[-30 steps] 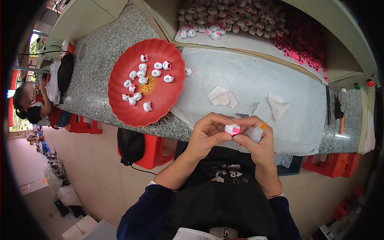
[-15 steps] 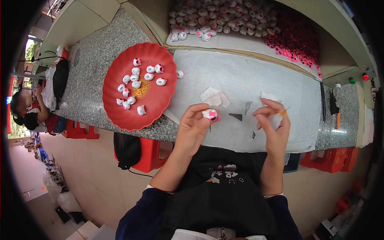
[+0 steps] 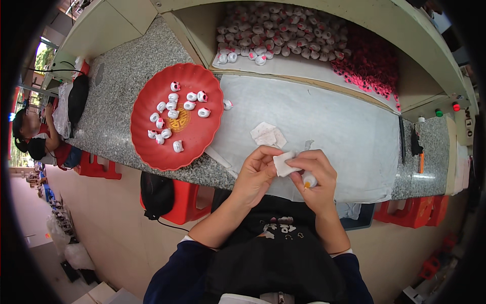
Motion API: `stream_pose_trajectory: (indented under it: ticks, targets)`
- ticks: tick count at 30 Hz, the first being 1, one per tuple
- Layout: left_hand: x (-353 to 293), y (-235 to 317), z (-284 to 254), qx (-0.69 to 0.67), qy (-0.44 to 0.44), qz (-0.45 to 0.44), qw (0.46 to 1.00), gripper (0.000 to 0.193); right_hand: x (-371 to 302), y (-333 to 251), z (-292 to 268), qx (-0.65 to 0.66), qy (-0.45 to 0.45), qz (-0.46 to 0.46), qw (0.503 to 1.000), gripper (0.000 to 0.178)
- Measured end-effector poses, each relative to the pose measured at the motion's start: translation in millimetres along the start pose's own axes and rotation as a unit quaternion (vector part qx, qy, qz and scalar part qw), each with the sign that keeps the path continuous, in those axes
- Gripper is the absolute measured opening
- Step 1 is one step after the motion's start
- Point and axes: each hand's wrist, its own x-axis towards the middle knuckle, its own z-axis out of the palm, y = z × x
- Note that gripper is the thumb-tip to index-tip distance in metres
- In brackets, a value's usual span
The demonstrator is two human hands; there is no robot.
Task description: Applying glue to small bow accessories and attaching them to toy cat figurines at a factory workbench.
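Close to the table's front edge, my left hand (image 3: pixel 253 177) is closed in a pinch. The small white and pink figurine it held a moment ago is now hidden behind a folded white wipe (image 3: pixel 282 164). My right hand (image 3: pixel 319 177) presses that wipe against it with thumb and fingers. Tucked in the same right hand is a small white bottle (image 3: pixel 309 178) with a yellow tip pointing downward. Beyond the hands, a crumpled white wipe (image 3: pixel 268 135) lies on the pale sheet (image 3: pixel 349 126), with a grey scrap (image 3: pixel 309 144) near it.
At left, a red scalloped tray (image 3: pixel 144 101) holds several white and pink figurines (image 3: pixel 173 114); one more (image 3: pixel 228 104) lies beside its rim. A shelf at the back carries heaps of white pieces (image 3: pixel 283 30) and small pink parts (image 3: pixel 367 66). A person (image 3: pixel 40 131) sits far left.
My right hand has moved left to meet my left hand, bringing the wipe over the figurine. The bottle has come along, its tip now turned downward.
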Motion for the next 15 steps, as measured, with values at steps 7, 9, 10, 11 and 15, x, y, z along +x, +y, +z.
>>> stream_pose_trajectory:
  ticks: [7,9,10,11,15]
  targets:
    - [-4.0,-2.0,-0.9,-0.015,-0.047,-0.022,0.999,0.023,0.2,10.4,-15.5,0.030,-0.044,-0.053,0.997,0.023]
    - [-2.6,2.1,1.9,-0.016,-0.055,-0.027,0.998,0.024,-8.1,16.0,-38.3,0.093,0.034,0.049,0.994,0.023]
    - [-1.8,4.3,3.1,-0.015,-0.064,-0.030,0.997,0.024,-11.7,19.2,-52.5,0.106,0.087,0.115,0.984,0.023]
    - [-1.4,4.8,3.0,-0.015,-0.060,-0.026,0.998,0.024,-9.1,19.7,-66.4,-0.002,0.098,0.153,0.983,0.023]
    - [-2.5,6.3,0.2,-0.033,-0.053,-0.043,0.997,0.026,1.2,19.8,-76.7,-0.283,0.139,0.056,0.947,0.025]
